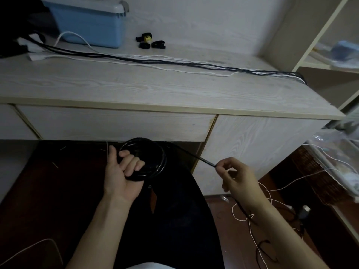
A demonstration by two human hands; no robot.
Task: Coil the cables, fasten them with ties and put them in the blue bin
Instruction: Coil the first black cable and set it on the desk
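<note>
The surface lies ahead of and above both hands. On it, the blue bin stands at the far left, well apart from the hands and nearer the left one. The uncoiled cables, black and white, run across the surface with their long axis left to right. The ties lie just right of the bin.

The black coil hangs below the surface edge. The left hand grips it, fingers curled through the loops. From the coil's upper right, the free black strand runs down and to the right, nearly straight, to the right hand, which pinches it between thumb and fingertips. The two hands are apart, joined only by this strand.

Judgement: coiling is in progress. The next loop requires the right hand to carry the strand leftward to the coil; the remaining slack trails to the floor on the right, among thin white cord that could snag.
</note>
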